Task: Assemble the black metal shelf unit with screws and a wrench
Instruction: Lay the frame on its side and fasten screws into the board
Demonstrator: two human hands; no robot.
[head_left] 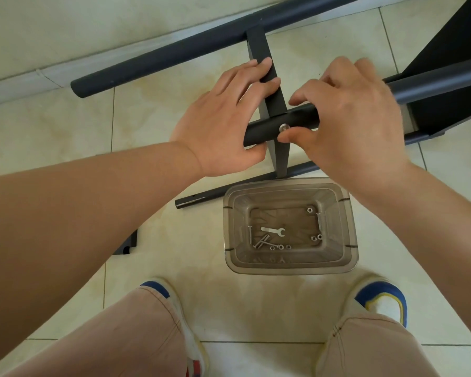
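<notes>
**A:** So what's the person got hold of?

**B:** The left hand [223, 118] is wrapped round the end of the near black tube [261, 130], thumb under it, fingers reaching up over the flat crossbar [267, 72]. The right hand [348, 112] grasps the same tube just past the joint, thumb tip touching the one silver screw head [284, 128] seated where tube and crossbar meet.

**A:** How many tubes in total?

**B:** Three visible. One far tube [174, 59] along the base of the wall, the one in both hands, and a thinner one [199, 199] lying on the tiled floor [152, 110] just behind the bin. The crossbar runs from the far tube, passes the held one, and ends at the thin one. A black shelf panel [457, 58] stands at the right edge.

**A:** And the hardware?

**B:** All in the clear plastic bin [288, 265] between the person's two shoes. One small flat wrench [273, 231] in the middle, about four loose screws [261, 242] and six or so nuts [309, 210] scattered around it. Hard to count exactly, they're tiny.
</notes>
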